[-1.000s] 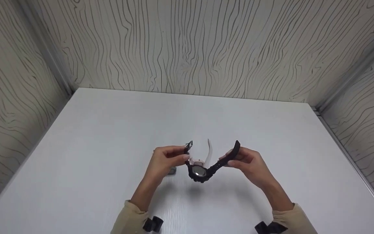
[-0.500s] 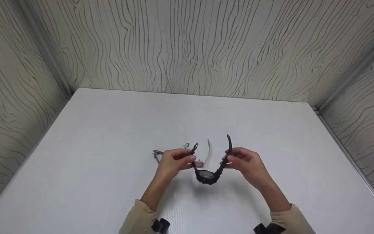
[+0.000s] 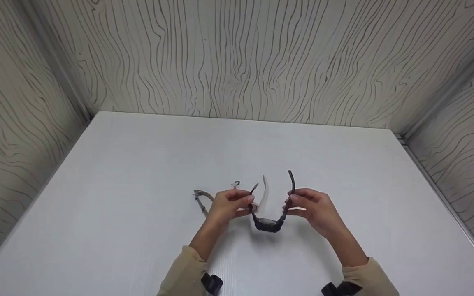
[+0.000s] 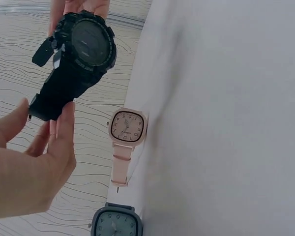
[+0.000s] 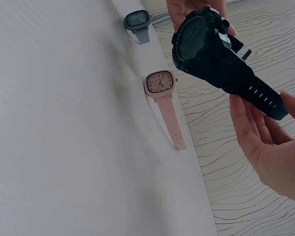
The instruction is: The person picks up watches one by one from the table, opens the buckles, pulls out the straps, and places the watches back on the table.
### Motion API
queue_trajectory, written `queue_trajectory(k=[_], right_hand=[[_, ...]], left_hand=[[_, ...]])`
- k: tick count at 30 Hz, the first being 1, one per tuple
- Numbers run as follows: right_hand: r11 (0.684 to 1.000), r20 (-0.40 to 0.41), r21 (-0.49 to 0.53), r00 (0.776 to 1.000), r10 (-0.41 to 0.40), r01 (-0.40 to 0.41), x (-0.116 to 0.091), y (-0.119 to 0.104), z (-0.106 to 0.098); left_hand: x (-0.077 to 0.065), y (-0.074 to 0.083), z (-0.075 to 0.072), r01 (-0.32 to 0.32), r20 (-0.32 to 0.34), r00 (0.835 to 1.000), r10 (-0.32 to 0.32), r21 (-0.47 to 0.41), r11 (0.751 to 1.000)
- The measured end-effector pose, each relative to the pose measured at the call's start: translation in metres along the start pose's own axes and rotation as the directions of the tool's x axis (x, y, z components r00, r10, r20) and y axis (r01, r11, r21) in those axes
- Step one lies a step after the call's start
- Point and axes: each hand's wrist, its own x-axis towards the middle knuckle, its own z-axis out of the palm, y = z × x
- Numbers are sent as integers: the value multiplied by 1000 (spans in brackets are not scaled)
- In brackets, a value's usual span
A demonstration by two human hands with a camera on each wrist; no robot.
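A black digital wristwatch (image 3: 268,225) hangs above the white table with its strap ends up and its round case lowest. My left hand (image 3: 229,206) pinches the buckle end of the strap between thumb and fingers. On the other side, my right hand (image 3: 318,210) grips the strap half with the holes (image 5: 263,96). Behind the case lies a pink square-faced watch (image 4: 128,126), partly covered in the head view. A grey-blue watch (image 5: 137,19) rests beyond it; in the head view my left hand hides most of it.
The white tabletop (image 3: 138,164) spreads out around the hands. Panels with a wood-line pattern (image 3: 237,61) stand along its back and both sides. Small black devices (image 3: 212,283) sit at the wrists by the sleeves.
The left hand has shifted right, toward the right hand. The black watch moved right with it, its strap halves bending from spread to more upright, and the grey-blue watch's strap came into sight.
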Motion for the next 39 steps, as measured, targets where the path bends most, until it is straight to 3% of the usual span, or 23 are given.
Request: queue_trajectory(k=[10,16,21,27,33,39], right_hand=[[994,-109,47,989,104,-99,2,2,-16],[988,-175,66,973,150,-140,3,3,-28],[985,-206,84,964,167,-152,4,5,-39],[979,-252,101,948,196,-176,7,9,-50],[974,-286,98,932,223,-203,11,13,-57],[971,-300,98,924,237,-217,13,17,-62]], left_hand=[[14,-10,10,52,47,998,-48,-87,995],[22,-14,14,112,94,991,-98,-152,982],[27,-17,21,130,140,985,-101,-218,967],[30,-20,31,121,162,983,-88,-211,970],[31,-21,38,159,178,976,-125,-187,970],[32,-23,42,181,217,967,-131,-229,956]])
